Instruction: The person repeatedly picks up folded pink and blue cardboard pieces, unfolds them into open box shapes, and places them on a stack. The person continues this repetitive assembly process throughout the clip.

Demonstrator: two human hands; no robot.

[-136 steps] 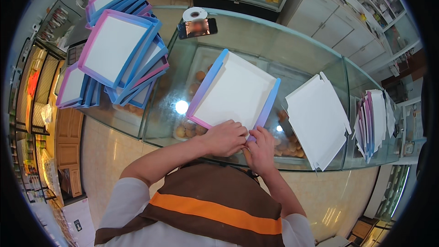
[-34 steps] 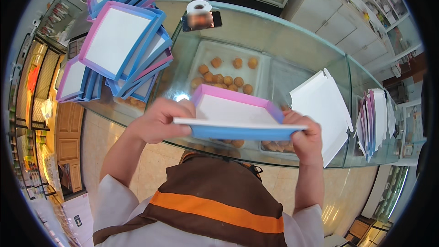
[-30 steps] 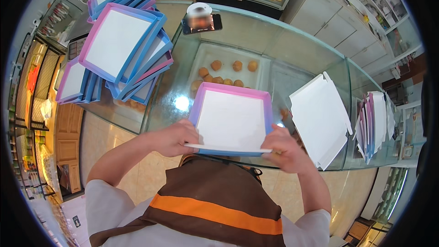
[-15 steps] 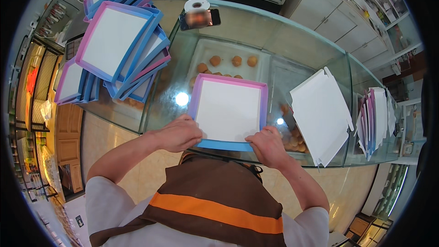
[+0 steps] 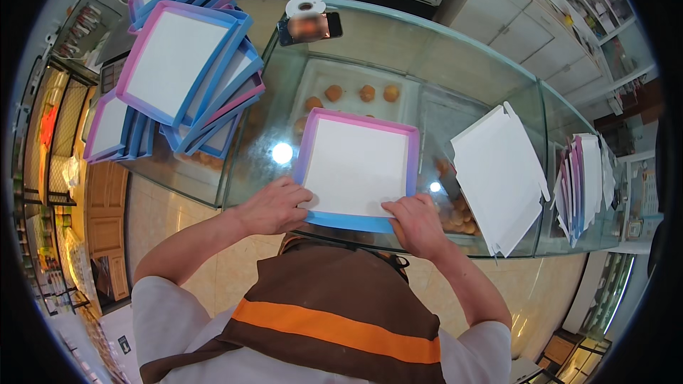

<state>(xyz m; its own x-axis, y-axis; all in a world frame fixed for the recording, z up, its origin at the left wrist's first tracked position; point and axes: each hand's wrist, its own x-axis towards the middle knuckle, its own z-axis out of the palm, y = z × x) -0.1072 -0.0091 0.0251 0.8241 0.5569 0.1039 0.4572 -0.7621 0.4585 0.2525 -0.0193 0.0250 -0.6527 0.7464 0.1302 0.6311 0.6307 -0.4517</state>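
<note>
fingers (image 5: 302, 196) of the left hand (image 5: 272, 206) and right hand (image 5: 420, 226) pinch the near corners of the box (image 5: 359, 167), which lies on the glass tabletop (image 5: 249, 178); pressing both corners evenly should keep the blue near wall (image 5: 348, 222) straight and uncreased.

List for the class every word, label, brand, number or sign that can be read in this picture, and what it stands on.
None can be quoted; no lettering is clear enough.
Phone: screen blurred.
Dark label at lower left: too small.
Packages on the left shelves: too small.
Open box and flat white card: no print visible on their white faces.
</note>
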